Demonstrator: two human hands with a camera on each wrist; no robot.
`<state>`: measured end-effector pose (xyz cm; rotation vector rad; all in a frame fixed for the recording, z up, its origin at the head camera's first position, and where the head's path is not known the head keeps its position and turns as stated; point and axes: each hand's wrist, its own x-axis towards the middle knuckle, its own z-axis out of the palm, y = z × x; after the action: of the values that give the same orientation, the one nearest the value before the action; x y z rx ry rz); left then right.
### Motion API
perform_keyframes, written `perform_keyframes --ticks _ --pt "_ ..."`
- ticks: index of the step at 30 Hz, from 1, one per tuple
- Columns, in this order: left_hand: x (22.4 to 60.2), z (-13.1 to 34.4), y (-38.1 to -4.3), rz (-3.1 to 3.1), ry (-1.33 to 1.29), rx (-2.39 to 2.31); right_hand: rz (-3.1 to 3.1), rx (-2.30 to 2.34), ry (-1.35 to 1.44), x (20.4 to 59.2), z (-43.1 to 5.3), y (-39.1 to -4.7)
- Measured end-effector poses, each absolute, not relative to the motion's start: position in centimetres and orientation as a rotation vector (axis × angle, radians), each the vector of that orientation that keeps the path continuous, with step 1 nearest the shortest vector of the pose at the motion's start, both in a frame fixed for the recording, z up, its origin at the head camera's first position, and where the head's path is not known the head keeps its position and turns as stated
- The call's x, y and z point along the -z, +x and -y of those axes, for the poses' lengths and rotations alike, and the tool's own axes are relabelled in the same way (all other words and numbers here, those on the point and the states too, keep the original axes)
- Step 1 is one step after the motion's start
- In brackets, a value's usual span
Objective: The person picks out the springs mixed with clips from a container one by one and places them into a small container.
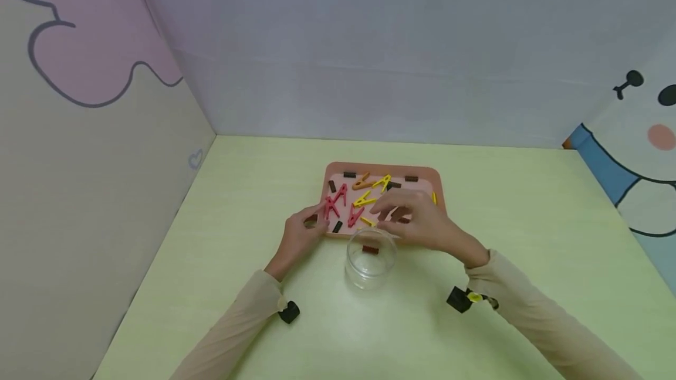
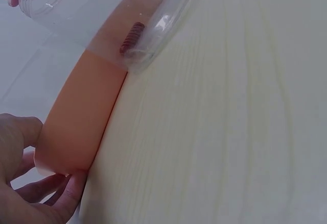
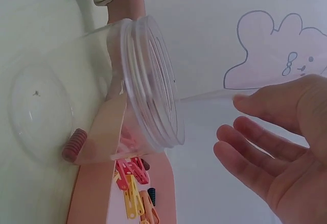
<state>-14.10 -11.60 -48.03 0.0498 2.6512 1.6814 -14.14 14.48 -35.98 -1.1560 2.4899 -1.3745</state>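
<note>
Hands [image 1: 419, 220] apart, jar [image 1: 369, 265] between.

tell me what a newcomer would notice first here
Bright yellow and red clips would likely catch the eye first, scattered in the pink tray on the table. Next is the clear jar by its near edge, with a dark ridged piece inside near the bottom. The left hand grips the tray's near left corner; the right hand hovers by the jar's mouth.

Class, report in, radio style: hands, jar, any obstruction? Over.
Left hand gripping tray corner. Right hand near jar's mouth, holding nothing. Jar upright, one ridged piece inside. Mouth uncovered, nothing blocking it.
</note>
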Motion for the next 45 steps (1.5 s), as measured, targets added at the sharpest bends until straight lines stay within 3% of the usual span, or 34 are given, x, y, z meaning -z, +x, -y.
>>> perform_keyframes --ticks 17,45 --pt "48.0 11.2 -14.0 -2.656 0.020 -1.663 -2.533 1.370 -1.183 36.1 -15.6 -15.1" --pt "48.2 11.3 -14.1 -2.651 0.000 -1.656 -2.637 1.312 -0.920 37.0 -16.6 -16.1"
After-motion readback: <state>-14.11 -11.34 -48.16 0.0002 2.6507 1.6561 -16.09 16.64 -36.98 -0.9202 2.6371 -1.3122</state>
